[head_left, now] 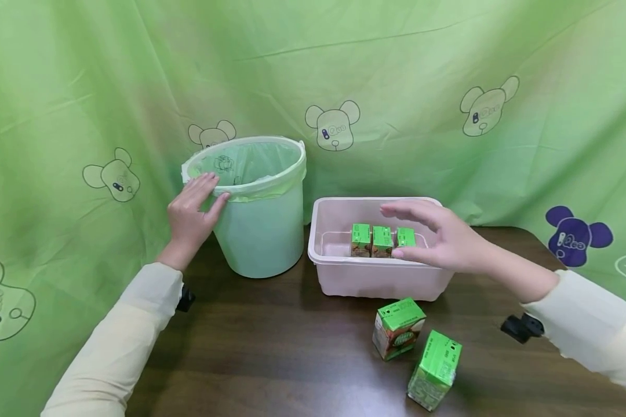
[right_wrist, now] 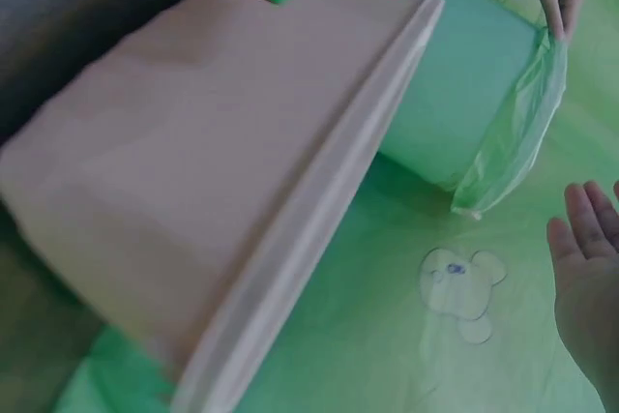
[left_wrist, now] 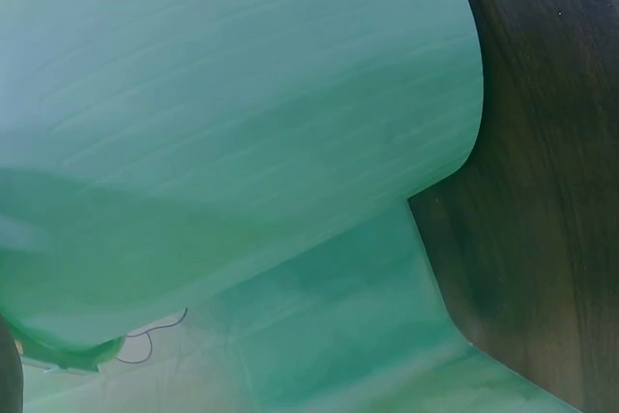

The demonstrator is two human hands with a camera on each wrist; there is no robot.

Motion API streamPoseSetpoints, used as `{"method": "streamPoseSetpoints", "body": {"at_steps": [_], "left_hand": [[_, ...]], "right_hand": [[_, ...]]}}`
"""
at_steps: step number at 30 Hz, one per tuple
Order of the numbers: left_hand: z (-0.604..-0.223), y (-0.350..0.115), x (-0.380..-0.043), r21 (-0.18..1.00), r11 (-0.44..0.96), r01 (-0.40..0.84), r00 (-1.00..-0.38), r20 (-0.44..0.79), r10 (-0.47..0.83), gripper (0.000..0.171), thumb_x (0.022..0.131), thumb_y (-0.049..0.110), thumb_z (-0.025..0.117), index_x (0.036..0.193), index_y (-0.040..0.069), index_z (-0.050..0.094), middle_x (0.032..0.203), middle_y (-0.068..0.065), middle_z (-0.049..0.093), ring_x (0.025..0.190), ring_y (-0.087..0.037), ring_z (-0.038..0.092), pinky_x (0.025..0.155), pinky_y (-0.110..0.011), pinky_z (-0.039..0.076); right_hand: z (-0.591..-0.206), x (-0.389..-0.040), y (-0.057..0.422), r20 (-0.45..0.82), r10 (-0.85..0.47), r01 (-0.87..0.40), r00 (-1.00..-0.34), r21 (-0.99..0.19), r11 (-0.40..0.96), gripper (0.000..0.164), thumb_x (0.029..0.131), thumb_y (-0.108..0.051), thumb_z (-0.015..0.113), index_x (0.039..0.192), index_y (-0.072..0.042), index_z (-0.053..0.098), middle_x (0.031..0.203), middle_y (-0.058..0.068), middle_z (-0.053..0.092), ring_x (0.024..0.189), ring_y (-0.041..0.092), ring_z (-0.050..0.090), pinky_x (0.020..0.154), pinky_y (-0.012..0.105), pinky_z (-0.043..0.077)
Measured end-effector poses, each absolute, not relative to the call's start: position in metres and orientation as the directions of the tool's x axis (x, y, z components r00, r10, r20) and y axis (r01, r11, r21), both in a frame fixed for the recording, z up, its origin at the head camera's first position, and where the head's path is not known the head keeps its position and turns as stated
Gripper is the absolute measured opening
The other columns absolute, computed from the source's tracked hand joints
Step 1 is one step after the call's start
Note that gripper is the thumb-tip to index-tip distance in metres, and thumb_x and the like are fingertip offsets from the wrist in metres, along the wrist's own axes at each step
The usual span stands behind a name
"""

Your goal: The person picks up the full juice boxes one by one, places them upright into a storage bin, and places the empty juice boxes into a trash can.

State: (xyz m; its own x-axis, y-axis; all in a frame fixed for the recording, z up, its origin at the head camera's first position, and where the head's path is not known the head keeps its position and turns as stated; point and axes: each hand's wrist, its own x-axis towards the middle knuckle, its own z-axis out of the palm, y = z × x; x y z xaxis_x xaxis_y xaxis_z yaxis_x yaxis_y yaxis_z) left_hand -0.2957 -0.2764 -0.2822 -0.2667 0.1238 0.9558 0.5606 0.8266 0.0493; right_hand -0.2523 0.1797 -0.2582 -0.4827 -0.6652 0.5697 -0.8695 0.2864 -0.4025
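On the left, my left hand (head_left: 190, 211) holds the near rim of a pale green trash bin (head_left: 263, 231), fingers over the edge and thumb against the outside. A thin green bag (head_left: 271, 153) lines the bin. In the left wrist view the bin's wall (left_wrist: 242, 123) covers most of the picture. My right hand (head_left: 448, 237) is over the right part of a pale pink plastic box (head_left: 375, 278), thumb and fingers spread apart with nothing between them. Three small green-topped cartons (head_left: 382, 240) stand in a row inside the box, the rightmost partly behind my thumb.
Two more green-topped cartons, one brown-fronted (head_left: 399, 329) and one nearer (head_left: 435, 370), stand on the dark wooden table (head_left: 281, 347) in front of the box. A green curtain (head_left: 396, 63) with printed bear heads hangs behind and at both sides.
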Motion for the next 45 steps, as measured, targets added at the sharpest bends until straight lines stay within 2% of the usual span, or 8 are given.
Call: {"method": "streamPoseSetpoints", "body": {"at_steps": [5, 10, 13, 18, 24, 28, 36, 45], "left_hand": [[-0.282, -0.276, -0.296, 0.052, 0.821, 0.568, -0.261, 0.958, 0.120, 0.035, 0.084, 0.023, 0.073, 0.111, 0.000, 0.072, 0.115, -0.015, 0.067, 0.110, -0.032, 0.063, 0.099, -0.049, 0.046], [-0.281, -0.276, -0.296, 0.053, 0.820, 0.570, -0.264, 0.957, 0.121, 0.035, 0.084, 0.021, 0.073, 0.111, 0.000, 0.071, 0.116, -0.015, 0.067, 0.110, -0.032, 0.063, 0.099, -0.049, 0.046], [-0.282, -0.276, -0.295, 0.054, 0.819, 0.571, -0.265, 0.956, 0.123, 0.035, 0.084, 0.022, 0.073, 0.111, 0.000, 0.071, 0.116, -0.015, 0.067, 0.110, -0.032, 0.063, 0.099, -0.050, 0.046], [-0.282, -0.277, -0.295, 0.049, 0.821, 0.568, -0.267, 0.955, 0.128, 0.036, 0.085, 0.024, 0.073, 0.112, 0.001, 0.071, 0.115, -0.015, 0.067, 0.110, -0.032, 0.063, 0.099, -0.049, 0.046], [-0.282, -0.277, -0.296, 0.033, 0.830, 0.556, -0.286, 0.946, 0.154, 0.039, 0.089, 0.029, 0.069, 0.115, 0.000, 0.070, 0.117, -0.017, 0.066, 0.111, -0.033, 0.062, 0.103, -0.042, 0.043], [-0.284, -0.278, -0.297, 0.037, 0.827, 0.560, -0.273, 0.951, 0.143, 0.039, 0.089, 0.031, 0.068, 0.113, 0.000, 0.071, 0.116, -0.016, 0.067, 0.109, -0.032, 0.063, 0.101, -0.045, 0.045], [-0.286, -0.278, -0.298, 0.052, 0.820, 0.570, -0.265, 0.956, 0.124, 0.038, 0.088, 0.030, 0.069, 0.112, 0.002, 0.071, 0.115, -0.016, 0.067, 0.109, -0.032, 0.064, 0.101, -0.045, 0.045], [-0.287, -0.278, -0.297, 0.051, 0.817, 0.574, -0.262, 0.957, 0.125, 0.037, 0.087, 0.028, 0.070, 0.112, 0.002, 0.072, 0.116, -0.014, 0.067, 0.109, -0.031, 0.064, 0.099, -0.049, 0.047]], "right_hand": [[-0.272, -0.245, 0.205, 0.503, -0.683, -0.812, -0.530, -0.534, 0.236, 0.068, 0.076, 0.006, 0.078, 0.137, -0.007, 0.052, 0.133, 0.003, 0.058, 0.122, 0.009, 0.052, 0.102, 0.017, 0.039], [-0.285, -0.244, 0.227, 0.440, -0.707, -0.750, -0.554, -0.632, 0.194, 0.062, 0.077, 0.010, 0.073, 0.135, -0.002, 0.053, 0.133, 0.009, 0.059, 0.118, 0.013, 0.056, 0.098, 0.019, 0.044], [-0.293, -0.244, 0.238, 0.396, -0.739, -0.711, -0.545, -0.685, 0.157, 0.060, 0.077, 0.012, 0.072, 0.133, 0.001, 0.053, 0.132, 0.013, 0.059, 0.118, 0.016, 0.058, 0.095, 0.022, 0.047], [-0.310, -0.248, 0.252, 0.304, -0.820, -0.613, -0.485, -0.787, 0.071, 0.059, 0.078, 0.015, 0.069, 0.134, 0.006, 0.050, 0.130, 0.023, 0.057, 0.118, 0.022, 0.058, 0.096, 0.028, 0.048], [-0.332, -0.258, 0.264, 0.292, -0.904, -0.489, -0.313, -0.866, -0.110, 0.059, 0.077, 0.022, 0.061, 0.133, 0.014, 0.046, 0.130, 0.027, 0.054, 0.121, 0.030, 0.055, 0.101, 0.032, 0.045], [-0.342, -0.260, 0.268, 0.272, -0.932, -0.417, -0.238, -0.896, -0.155, 0.055, 0.080, 0.017, 0.062, 0.132, 0.014, 0.045, 0.129, 0.027, 0.054, 0.121, 0.033, 0.054, 0.103, 0.036, 0.044], [-0.354, -0.255, 0.269, 0.187, -0.962, -0.287, -0.198, -0.950, -0.125, 0.049, 0.088, 0.001, 0.066, 0.132, 0.011, 0.048, 0.129, 0.029, 0.054, 0.121, 0.035, 0.053, 0.103, 0.038, 0.044], [-0.364, -0.251, 0.270, 0.183, -0.961, -0.291, -0.208, -0.950, -0.118, 0.046, 0.086, 0.001, 0.067, 0.129, 0.008, 0.054, 0.126, 0.027, 0.057, 0.118, 0.035, 0.056, 0.101, 0.039, 0.045]]}}
